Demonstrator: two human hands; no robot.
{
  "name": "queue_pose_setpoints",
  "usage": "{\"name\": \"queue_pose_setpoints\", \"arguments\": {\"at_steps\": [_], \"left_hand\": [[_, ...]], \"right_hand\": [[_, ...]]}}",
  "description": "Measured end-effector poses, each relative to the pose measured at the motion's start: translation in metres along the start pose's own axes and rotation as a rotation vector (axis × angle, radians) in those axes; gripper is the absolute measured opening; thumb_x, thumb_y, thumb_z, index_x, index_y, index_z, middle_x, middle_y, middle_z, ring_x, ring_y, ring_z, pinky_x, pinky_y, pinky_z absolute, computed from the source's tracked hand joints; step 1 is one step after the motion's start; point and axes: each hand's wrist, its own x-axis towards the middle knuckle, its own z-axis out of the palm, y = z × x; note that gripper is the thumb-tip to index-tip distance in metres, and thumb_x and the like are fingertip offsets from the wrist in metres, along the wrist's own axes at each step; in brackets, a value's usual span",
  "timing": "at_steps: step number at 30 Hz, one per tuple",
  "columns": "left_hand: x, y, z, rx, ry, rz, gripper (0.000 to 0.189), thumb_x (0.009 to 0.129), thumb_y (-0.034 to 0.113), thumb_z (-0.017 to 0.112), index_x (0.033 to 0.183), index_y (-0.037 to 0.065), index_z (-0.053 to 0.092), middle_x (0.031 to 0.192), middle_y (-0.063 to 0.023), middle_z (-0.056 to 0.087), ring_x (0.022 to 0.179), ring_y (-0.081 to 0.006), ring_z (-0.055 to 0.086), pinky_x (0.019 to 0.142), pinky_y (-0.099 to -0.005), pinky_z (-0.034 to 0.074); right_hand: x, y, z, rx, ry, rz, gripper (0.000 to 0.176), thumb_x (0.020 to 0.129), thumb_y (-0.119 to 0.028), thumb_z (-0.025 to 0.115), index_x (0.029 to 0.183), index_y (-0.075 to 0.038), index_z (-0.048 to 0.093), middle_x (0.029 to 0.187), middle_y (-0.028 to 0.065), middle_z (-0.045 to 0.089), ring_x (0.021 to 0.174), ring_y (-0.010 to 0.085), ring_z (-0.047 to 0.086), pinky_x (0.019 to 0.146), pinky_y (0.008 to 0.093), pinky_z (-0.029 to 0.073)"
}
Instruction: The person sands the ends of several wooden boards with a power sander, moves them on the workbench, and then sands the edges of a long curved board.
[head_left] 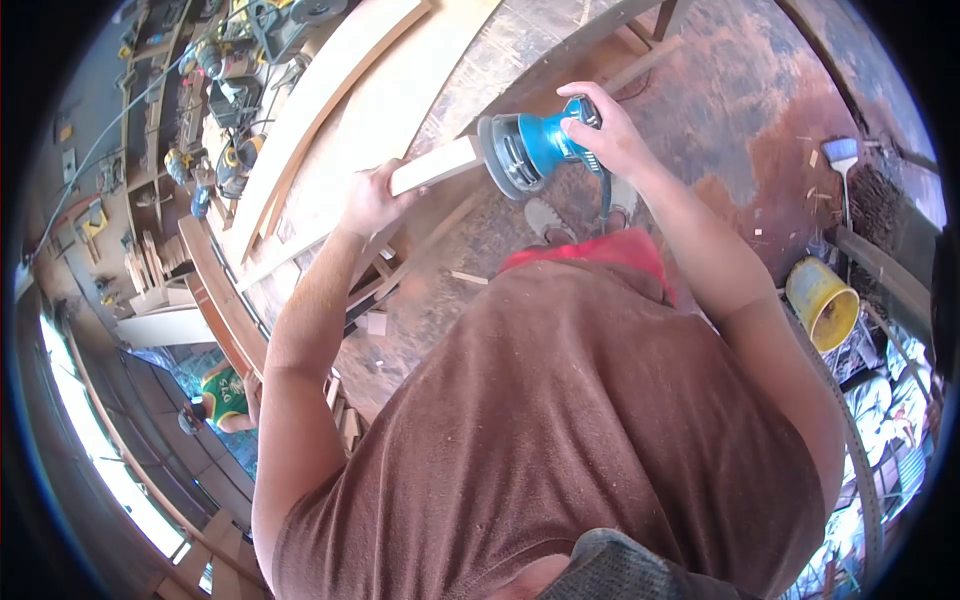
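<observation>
My left hand is closed around a short pale wooden board, its free end pointing right. In my right hand is a blue orbital sander, tilted on its side, with my fingers wrapped around its body. The sander's round grey pad meets the right end of the board, or sits right against it. A dark cord runs down from the sander. Both hands are in front of my body, above the floor; the fingertips under the board are partly hidden.
A workbench with curved wooden pieces stands at upper left, with several power tools beyond. Wood scraps lie on the floor. A yellow bucket and a brush are at right. Another person is at lower left.
</observation>
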Motion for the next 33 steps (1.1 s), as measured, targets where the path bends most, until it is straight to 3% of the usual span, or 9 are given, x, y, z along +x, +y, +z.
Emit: {"name": "queue_pose_setpoints", "arguments": {"at_steps": [5, 11, 13, 23, 30, 33], "left_hand": [[-0.005, 0.0, 0.002, 0.009, 0.03, -0.003, 0.038, 0.079, 0.031, 0.077, 0.105, 0.005, 0.069, 0.079, -0.0163, 0.072, 0.075, -0.031, 0.073, 0.07, -0.0395, 0.059], [-0.004, -0.006, 0.006, 0.013, -0.001, -0.023, 0.043, 0.078, 0.035, 0.08, 0.108, 0.006, 0.068, 0.081, -0.0163, 0.073, 0.077, -0.031, 0.074, 0.07, -0.0394, 0.059], [-0.004, -0.005, 0.005, 0.02, -0.008, -0.023, 0.044, 0.079, 0.036, 0.08, 0.108, 0.006, 0.068, 0.081, -0.0162, 0.073, 0.077, -0.0307, 0.074, 0.07, -0.0392, 0.059], [-0.007, -0.001, 0.003, 0.015, -0.011, -0.03, 0.042, 0.079, 0.031, 0.082, 0.107, 0.004, 0.069, 0.084, -0.0165, 0.074, 0.079, -0.0287, 0.075, 0.072, -0.0377, 0.059], [-0.006, 0.005, 0.002, 0.023, -0.022, -0.046, 0.042, 0.079, 0.03, 0.082, 0.108, 0.004, 0.068, 0.085, -0.0172, 0.074, 0.081, -0.029, 0.075, 0.074, -0.0381, 0.058], [-0.006, -0.001, 0.005, 0.006, 0.01, -0.017, 0.043, 0.079, 0.037, 0.082, 0.105, 0.006, 0.069, 0.083, -0.0167, 0.073, 0.079, -0.0312, 0.074, 0.07, -0.0398, 0.059]], "right_hand": [[0.004, 0.035, 0.004, 0.058, 0.033, 0.049, 0.047, 0.085, -0.025, 0.071, 0.127, -0.008, 0.057, 0.109, 0.0082, 0.058, 0.101, 0.0178, 0.057, 0.093, 0.0338, 0.046], [-0.003, -0.02, 0.004, 0.041, 0.014, -0.08, 0.048, 0.085, -0.025, 0.07, 0.128, -0.01, 0.056, 0.109, 0.0089, 0.059, 0.101, 0.0188, 0.057, 0.093, 0.0344, 0.046], [-0.008, -0.033, 0.006, -0.047, 0.04, -0.153, 0.045, 0.087, -0.019, 0.066, 0.13, -0.009, 0.055, 0.107, 0.0059, 0.056, 0.1, 0.0149, 0.054, 0.094, 0.0336, 0.045], [0.0, 0.056, 0.008, 0.004, 0.065, 0.026, 0.046, 0.086, -0.02, 0.068, 0.13, -0.011, 0.055, 0.109, 0.0057, 0.056, 0.102, 0.0153, 0.054, 0.094, 0.0332, 0.045], [-0.01, -0.016, 0.004, -0.004, 0.015, -0.131, 0.046, 0.087, -0.022, 0.067, 0.129, -0.011, 0.056, 0.112, 0.0067, 0.056, 0.104, 0.0159, 0.054, 0.096, 0.0344, 0.045], [-0.011, -0.013, 0.008, -0.033, 0.052, -0.179, 0.046, 0.086, -0.022, 0.068, 0.129, -0.011, 0.055, 0.111, 0.0067, 0.057, 0.104, 0.016, 0.055, 0.096, 0.0343, 0.045]]}}
